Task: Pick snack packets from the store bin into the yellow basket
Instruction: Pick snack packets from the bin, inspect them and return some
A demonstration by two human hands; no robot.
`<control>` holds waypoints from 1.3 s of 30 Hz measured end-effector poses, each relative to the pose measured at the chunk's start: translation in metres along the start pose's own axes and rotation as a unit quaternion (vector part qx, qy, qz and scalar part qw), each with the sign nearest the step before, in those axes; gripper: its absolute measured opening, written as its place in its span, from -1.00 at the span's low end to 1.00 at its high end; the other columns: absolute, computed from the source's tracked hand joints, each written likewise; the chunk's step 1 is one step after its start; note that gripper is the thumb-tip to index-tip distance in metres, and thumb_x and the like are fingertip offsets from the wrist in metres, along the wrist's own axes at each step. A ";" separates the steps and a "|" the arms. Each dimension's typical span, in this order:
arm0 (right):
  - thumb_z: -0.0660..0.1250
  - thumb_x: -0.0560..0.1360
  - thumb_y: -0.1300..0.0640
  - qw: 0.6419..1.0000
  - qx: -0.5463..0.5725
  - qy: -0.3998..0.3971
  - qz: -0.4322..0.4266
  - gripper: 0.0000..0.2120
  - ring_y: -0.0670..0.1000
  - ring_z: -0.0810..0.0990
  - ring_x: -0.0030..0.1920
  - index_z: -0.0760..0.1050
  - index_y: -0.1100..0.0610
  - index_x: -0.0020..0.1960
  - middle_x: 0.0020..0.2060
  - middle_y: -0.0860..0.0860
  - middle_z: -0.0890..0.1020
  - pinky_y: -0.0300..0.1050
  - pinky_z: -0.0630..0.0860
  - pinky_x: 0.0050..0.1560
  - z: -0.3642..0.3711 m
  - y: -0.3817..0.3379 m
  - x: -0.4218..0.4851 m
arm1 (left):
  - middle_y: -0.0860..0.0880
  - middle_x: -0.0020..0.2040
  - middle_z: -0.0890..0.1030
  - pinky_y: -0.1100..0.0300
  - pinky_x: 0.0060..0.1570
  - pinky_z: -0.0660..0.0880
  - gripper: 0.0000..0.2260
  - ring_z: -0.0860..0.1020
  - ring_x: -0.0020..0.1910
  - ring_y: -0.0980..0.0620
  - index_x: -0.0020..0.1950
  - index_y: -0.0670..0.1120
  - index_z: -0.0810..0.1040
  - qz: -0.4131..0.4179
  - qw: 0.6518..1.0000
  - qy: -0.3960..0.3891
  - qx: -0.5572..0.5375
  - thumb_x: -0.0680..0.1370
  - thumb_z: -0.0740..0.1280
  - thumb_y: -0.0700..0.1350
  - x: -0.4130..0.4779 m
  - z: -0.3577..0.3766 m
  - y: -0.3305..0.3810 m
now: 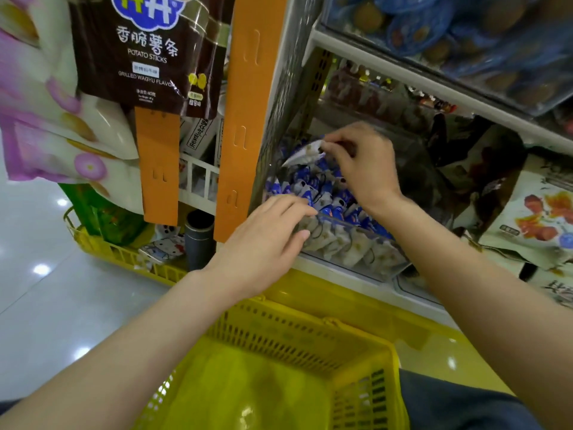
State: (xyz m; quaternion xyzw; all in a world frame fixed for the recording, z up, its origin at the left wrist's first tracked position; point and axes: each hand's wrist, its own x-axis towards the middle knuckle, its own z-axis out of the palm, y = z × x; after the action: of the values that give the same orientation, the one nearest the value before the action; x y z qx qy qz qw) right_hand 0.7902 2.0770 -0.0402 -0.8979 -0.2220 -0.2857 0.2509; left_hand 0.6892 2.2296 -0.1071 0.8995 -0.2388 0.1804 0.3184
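A clear store bin on the shelf holds several small blue-and-white snack packets. My right hand reaches over the bin and pinches one white packet, lifted above the pile. My left hand rests at the bin's front left corner, its fingers stretched over the packets and its thumb against the clear wall; it holds nothing that I can see. The yellow basket sits below the shelf, directly under my arms, and nothing lies on its visible floor.
An orange hanging strip with potato stick bags hangs left of the bin. A second yellow basket with goods stands on the floor at left. Larger snack bags lie right of the bin. A shelf of blue packs is overhead.
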 end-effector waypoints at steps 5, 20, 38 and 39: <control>0.37 0.46 0.21 0.994 0.082 0.050 -0.051 -0.91 -0.13 0.54 -0.07 0.61 0.20 -0.05 -0.11 0.04 0.59 -0.35 0.47 0.00 -0.034 -0.018 -0.077 | 0.04 -0.05 0.56 0.27 0.04 0.39 -0.78 0.49 0.01 0.08 0.07 -0.10 0.53 -0.218 0.934 0.069 -0.273 0.63 0.10 -0.11 -0.020 0.000 0.026; 0.26 0.52 0.30 0.805 0.454 -0.147 0.352 -0.64 -0.06 0.55 -0.09 0.30 0.13 0.27 0.12 -0.04 0.45 -0.22 0.59 -0.18 -0.008 -0.045 -0.191 | -0.10 -0.02 0.65 0.28 -0.23 0.53 -0.76 0.63 -0.19 0.12 0.12 -0.07 0.46 -0.366 0.830 -0.051 -0.418 0.48 0.36 -0.22 -0.071 0.029 0.035; 0.33 0.49 0.05 0.910 0.244 -0.162 0.294 -0.84 -0.18 0.60 -0.31 0.51 -0.08 -0.27 -0.38 -0.15 0.62 -0.01 0.58 -0.24 0.006 -0.019 -0.196 | 0.01 -0.25 0.59 0.32 -0.30 0.45 -0.81 0.55 -0.24 0.13 -0.30 -0.03 0.45 -0.251 0.951 0.043 -0.175 0.47 0.39 -0.17 -0.066 0.059 0.027; 0.33 0.49 0.05 0.906 0.245 -0.161 0.306 -0.83 -0.12 0.62 -0.28 0.51 -0.06 -0.27 -0.36 -0.11 0.63 0.06 0.59 -0.21 0.006 -0.019 -0.195 | -0.01 -0.24 0.57 0.35 -0.31 0.43 -0.84 0.53 -0.23 0.13 -0.28 -0.08 0.46 -0.212 0.965 0.052 -0.147 0.48 0.38 -0.17 -0.068 0.057 0.028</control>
State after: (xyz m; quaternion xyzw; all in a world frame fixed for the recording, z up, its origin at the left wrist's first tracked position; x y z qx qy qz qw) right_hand 0.6381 2.0455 -0.1600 -0.8658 -0.0364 0.0171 0.4987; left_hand 0.6278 2.1941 -0.1676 0.8624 -0.0495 0.1176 0.4899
